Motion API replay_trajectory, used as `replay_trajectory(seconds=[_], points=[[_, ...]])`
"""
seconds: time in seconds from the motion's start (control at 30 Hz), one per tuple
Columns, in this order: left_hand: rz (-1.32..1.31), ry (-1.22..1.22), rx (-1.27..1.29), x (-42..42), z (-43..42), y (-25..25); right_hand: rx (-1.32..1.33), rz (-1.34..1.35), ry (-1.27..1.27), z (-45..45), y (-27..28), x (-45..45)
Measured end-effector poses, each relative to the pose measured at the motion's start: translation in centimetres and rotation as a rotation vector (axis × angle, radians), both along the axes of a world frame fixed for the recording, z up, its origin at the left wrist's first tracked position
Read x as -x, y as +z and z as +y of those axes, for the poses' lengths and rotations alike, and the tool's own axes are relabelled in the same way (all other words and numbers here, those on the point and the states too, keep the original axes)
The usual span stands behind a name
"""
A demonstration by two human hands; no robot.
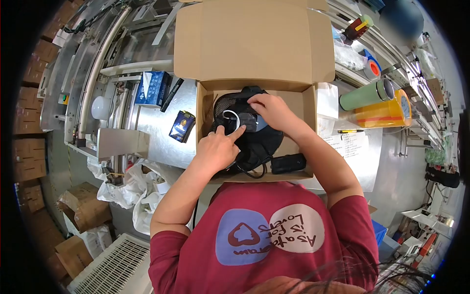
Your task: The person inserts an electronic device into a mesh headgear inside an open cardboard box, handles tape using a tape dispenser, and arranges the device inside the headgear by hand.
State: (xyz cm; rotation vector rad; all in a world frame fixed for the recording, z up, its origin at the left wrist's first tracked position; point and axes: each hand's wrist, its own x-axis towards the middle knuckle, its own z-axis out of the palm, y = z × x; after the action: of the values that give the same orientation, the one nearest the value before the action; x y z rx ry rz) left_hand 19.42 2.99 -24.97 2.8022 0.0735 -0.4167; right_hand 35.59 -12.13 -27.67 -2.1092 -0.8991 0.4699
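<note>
An open cardboard box holds a black fabric item with mesh, whose exact kind I cannot make out. My left hand rests on the front left of it, two fingers stretched out and apart, beside a white cable loop. Curled fingers of my right hand pinch the fabric near its upper right edge, above a small blue-grey patch. In the box's front right corner lies a black oblong case; a black cord curves beside it.
Left of the box are a dark blue packet, a blue box and a black pen-like stick. On the right are a green tumbler, a yellow tape roll, a marker and a written sheet.
</note>
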Motion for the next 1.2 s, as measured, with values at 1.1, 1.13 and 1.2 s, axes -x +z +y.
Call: replay_trajectory(seconds=[1.1, 1.13, 1.2], points=[[-0.045, 0.021, 0.023, 0.1, 0.1, -0.5, 0.295, -0.662, 0.059, -4.5, -0.9, 5.3], [-0.049, 0.022, 0.023, 0.1, 0.1, -0.4, 0.254, -0.664, 0.046, -4.7, -1.0, 5.3], [-0.059, 0.023, 0.027, 0.1, 0.1, -0.2, 0.193, -0.676, 0.055, -4.8, -0.9, 5.6]])
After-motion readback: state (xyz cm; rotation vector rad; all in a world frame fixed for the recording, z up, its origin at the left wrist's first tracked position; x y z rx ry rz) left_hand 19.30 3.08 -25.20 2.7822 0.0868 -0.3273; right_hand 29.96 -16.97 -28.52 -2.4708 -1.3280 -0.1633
